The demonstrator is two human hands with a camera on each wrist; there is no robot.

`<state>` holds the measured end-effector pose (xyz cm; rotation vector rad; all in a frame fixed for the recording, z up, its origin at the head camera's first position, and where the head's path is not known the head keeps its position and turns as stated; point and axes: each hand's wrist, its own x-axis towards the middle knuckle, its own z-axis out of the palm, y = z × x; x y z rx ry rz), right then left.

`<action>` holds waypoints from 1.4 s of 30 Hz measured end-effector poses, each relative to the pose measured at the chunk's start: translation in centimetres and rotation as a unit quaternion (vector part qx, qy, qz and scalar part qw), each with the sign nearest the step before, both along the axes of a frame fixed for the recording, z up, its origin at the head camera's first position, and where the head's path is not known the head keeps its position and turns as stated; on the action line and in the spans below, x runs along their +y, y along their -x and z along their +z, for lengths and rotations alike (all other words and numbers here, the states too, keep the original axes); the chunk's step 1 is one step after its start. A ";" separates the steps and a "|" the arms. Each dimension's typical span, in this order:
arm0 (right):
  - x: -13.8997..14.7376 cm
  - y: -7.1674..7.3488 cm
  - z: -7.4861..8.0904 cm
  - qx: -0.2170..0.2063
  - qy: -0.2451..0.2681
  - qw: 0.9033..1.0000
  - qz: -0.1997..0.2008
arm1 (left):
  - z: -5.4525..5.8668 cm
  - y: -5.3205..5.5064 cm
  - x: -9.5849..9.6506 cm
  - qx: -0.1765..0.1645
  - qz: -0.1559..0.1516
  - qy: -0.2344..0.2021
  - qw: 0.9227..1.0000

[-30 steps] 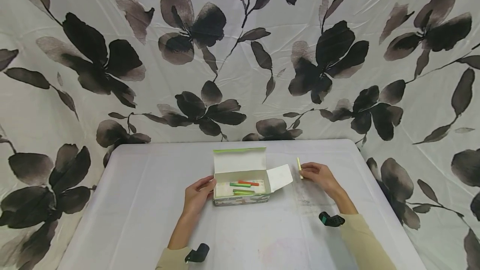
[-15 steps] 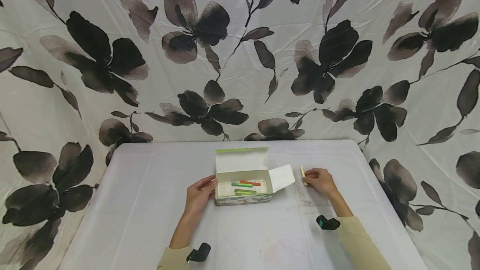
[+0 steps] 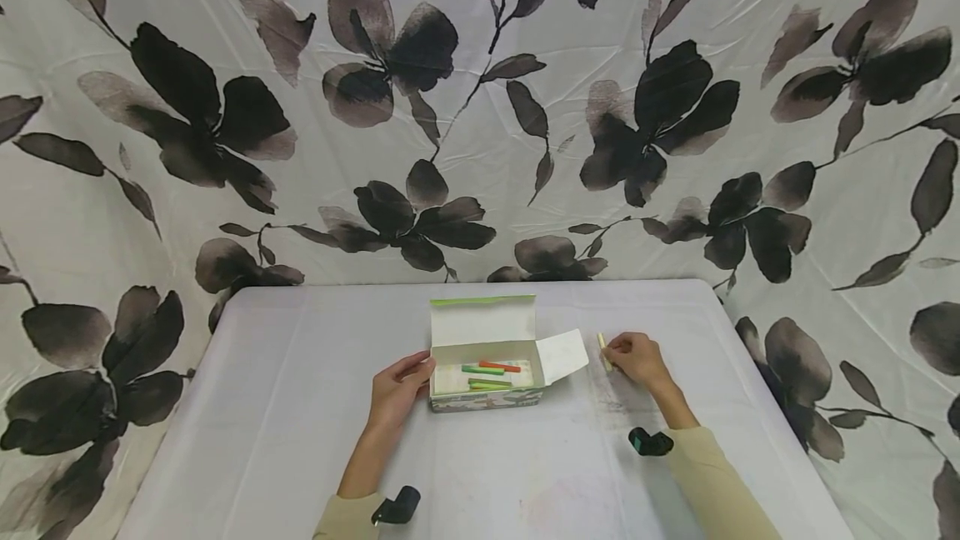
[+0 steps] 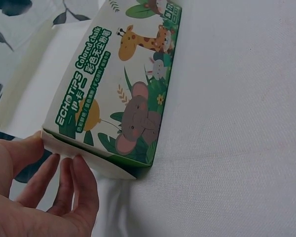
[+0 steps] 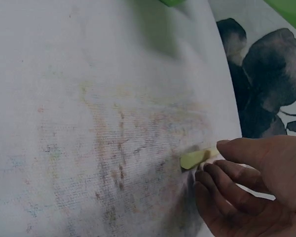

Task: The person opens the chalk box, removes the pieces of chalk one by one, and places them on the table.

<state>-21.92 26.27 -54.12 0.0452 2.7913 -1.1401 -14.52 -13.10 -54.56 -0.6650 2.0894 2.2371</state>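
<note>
- Pinching the left end of the chalk box (image 4: 113,91) with the left hand (image 3: 393,394), bending the fingers against a side flap (image 4: 106,165) and setting the thumb by its upper corner.
- Pinching a pale yellow chalk stick (image 5: 195,159) between thumb and fingertips of the right hand (image 3: 636,358), parting them only by its thickness and curling the remaining fingers inward.
- Holding this stick to the right of the box, near the outspread right flap (image 3: 562,357), over coloured smears (image 5: 118,143) on the white tablecloth (image 3: 300,415); being unable to tell about contact between stick and cloth.
- Seeing the box resting on the tablecloth, with the lid (image 3: 482,325) standing up at the back.
- Seeing an orange-red stick (image 3: 499,366), a green stick (image 3: 482,370) and two yellow-green sticks (image 3: 490,384) lying inside, the last pair closest to the front wall.
- Reading "Colored chalk" on the printed front, above a giraffe and an elephant.
- Wearing tan sleeves (image 3: 716,482) and black wrist devices (image 3: 397,505).
- Facing a white curtain (image 3: 300,165) with dark flowers.
</note>
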 end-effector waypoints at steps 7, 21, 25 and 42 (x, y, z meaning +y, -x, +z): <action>0.0 -0.1 1.8 0.045 -0.015 0.999 0.014 | 0.0 -0.1 -0.1 -0.002 -0.003 0.003 1.000; -2.4 0.4 6.1 0.106 0.034 0.990 0.085 | 0.4 -0.1 -0.1 -0.006 -0.014 0.005 1.000; -3.9 0.2 6.9 0.116 0.042 0.987 0.107 | 0.3 0.0 -0.1 -0.016 -0.015 0.005 1.000; -10.2 0.0 5.5 0.085 0.071 0.952 0.286 | 0.1 0.2 -0.4 -0.050 -0.027 0.006 0.998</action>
